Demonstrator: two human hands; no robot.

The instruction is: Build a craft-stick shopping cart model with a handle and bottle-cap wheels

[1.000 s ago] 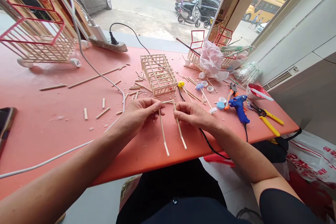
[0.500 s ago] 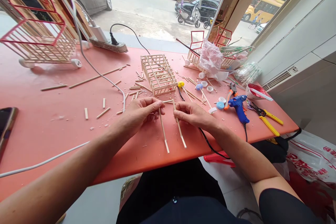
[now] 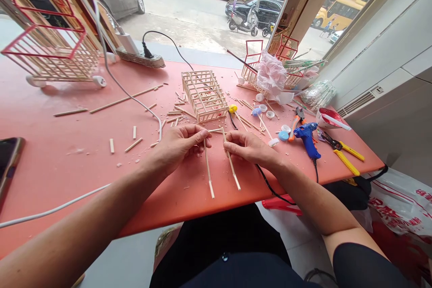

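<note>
Both hands pinch a small three-sided frame of thin wooden sticks point(image 3: 231, 165) above the front of the table. My left hand point(image 3: 184, 144) is closed on its left corner, thumb on top, and one long stick runs from there toward me. At the opposite corner my right hand point(image 3: 248, 147) is closed on the other long stick. A short crosspiece joins the two at the far end, partly hidden by the fingers. Each long stick has a slight bend near its close end. Just beyond the hands stands a basket-like cage of wooden sticks point(image 3: 204, 96).
Cut stick pieces point(image 3: 134, 145) lie scattered on the pink table point(image 3: 84, 144). At right are a blue glue gun point(image 3: 307, 138), yellow-handled pliers point(image 3: 344, 155) and bottle caps point(image 3: 283, 135). A finished stick cart point(image 3: 50, 54) stands at left, near a white cable point(image 3: 128, 94) and a phone point(image 3: 9, 166).
The free end of the left long stick has swung slightly to the left. Both hands keep the same grip in nearly the same place.
</note>
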